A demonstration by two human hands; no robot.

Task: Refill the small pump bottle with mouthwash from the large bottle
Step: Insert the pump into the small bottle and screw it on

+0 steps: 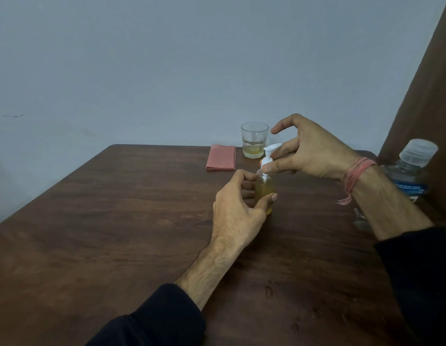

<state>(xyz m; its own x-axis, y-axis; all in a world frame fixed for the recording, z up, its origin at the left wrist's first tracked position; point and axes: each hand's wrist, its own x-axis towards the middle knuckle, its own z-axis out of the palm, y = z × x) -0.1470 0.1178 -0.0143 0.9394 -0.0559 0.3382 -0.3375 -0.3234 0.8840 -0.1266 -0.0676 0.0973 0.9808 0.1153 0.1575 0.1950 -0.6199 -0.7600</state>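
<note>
Gripping the rounded clear pump bottle [265,189], the left hand [238,206] steadies it while right hand [309,151] pinches its white plastic pump [268,156].

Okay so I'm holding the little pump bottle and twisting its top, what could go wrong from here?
1. The small pump bottle already holds yellow liquid; the left hand grips only its lower body, so a hard twist by the right hand at the pump collar might tip it and spill.
2. The large bottle stands right behind your right forearm near the table edge; pulling that arm back could knock it over.
</note>
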